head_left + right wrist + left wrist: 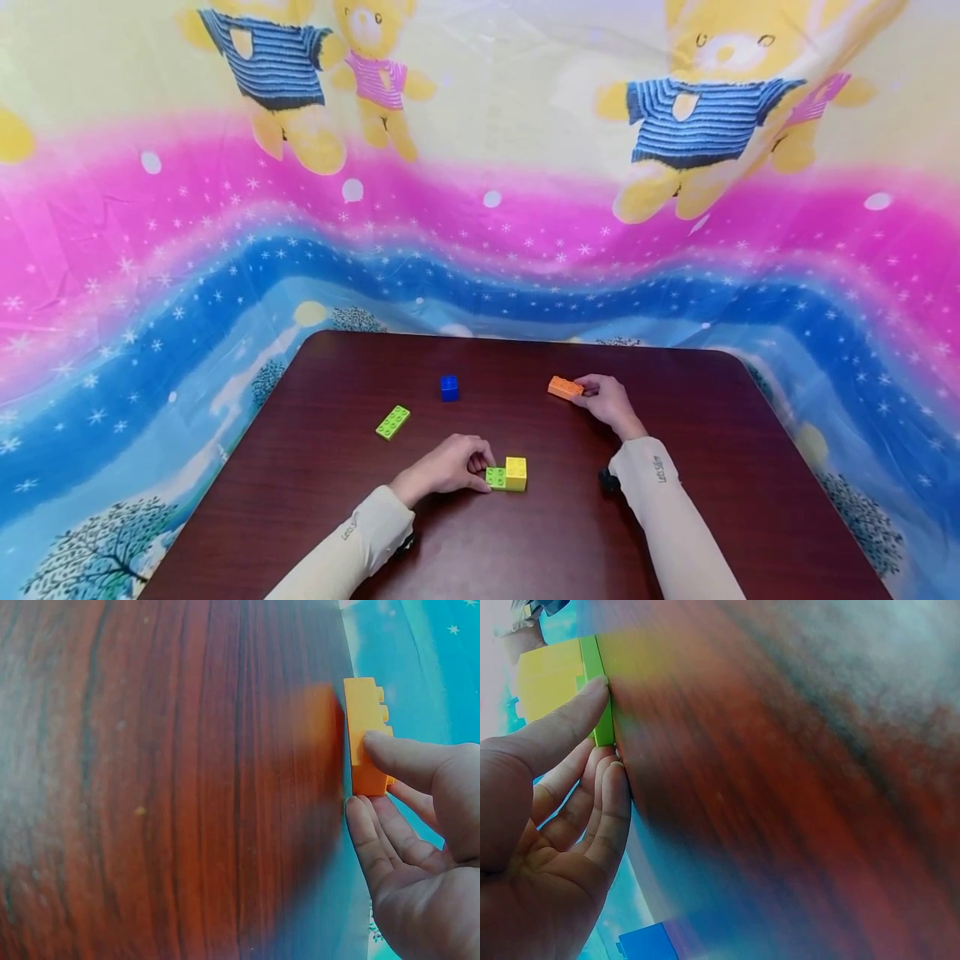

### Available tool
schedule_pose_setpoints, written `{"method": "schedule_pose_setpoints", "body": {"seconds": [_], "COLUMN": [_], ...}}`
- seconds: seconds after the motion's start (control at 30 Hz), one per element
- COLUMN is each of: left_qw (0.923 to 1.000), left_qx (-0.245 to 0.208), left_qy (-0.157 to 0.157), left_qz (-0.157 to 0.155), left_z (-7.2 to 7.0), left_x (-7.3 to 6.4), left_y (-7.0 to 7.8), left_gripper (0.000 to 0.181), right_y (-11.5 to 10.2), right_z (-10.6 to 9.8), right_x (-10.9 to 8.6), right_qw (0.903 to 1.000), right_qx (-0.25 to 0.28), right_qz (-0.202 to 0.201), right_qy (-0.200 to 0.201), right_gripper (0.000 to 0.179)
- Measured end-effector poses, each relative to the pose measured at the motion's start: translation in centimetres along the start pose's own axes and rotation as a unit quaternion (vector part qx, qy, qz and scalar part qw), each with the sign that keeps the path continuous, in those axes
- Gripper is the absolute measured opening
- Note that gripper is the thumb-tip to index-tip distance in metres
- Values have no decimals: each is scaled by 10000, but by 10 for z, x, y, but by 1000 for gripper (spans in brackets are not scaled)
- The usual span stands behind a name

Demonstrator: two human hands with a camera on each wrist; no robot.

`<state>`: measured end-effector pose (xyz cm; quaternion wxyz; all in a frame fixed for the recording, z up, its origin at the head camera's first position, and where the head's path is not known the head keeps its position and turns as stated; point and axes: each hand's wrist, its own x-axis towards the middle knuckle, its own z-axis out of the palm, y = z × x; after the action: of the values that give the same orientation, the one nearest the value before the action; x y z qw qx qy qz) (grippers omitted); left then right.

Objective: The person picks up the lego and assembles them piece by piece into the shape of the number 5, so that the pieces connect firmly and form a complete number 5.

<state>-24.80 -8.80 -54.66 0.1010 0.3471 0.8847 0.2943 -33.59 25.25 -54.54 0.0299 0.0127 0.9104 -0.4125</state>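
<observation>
Left fingers (pixel 613 799) pinch green plate (pixel 495 477), yellow block (pixel 516 473) atop one end; right fingers (pixel 366 832) grip orange brick (pixel 562 387) toward counter's (pixel 540 542) far side; apparently a gathering step, next move calling for steady lifting.

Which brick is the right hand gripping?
The orange oblong studded plastic brick: the only orange one, its end pinched by the right hand. No other brick touches that hand.

Left wrist: green brick (pixel 592 660) part-hidden; tabletop (pixel 780 825) seems blurred.
</observation>
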Motion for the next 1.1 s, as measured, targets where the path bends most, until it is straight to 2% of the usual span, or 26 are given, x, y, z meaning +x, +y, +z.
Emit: {"method": "schedule_pose_setpoints", "body": {"seconds": [0.3, 1.1], "left_qw": [10000, 10000], "left_qx": [-54, -54], "left_qy": [20, 14], "left_qz": [20, 52], "left_z": [2, 0], "left_x": [-1, 0], "left_y": [-1, 0], "left_gripper": [27, 26], "right_y": [-2, -31], "right_z": [-1, -7], "right_x": [-2, -20], "right_qw": [9999, 9977], "right_qx": [69, 88], "right_qz": [47, -651], "right_qy": [-91, -192], "right_gripper": [40, 38]}}
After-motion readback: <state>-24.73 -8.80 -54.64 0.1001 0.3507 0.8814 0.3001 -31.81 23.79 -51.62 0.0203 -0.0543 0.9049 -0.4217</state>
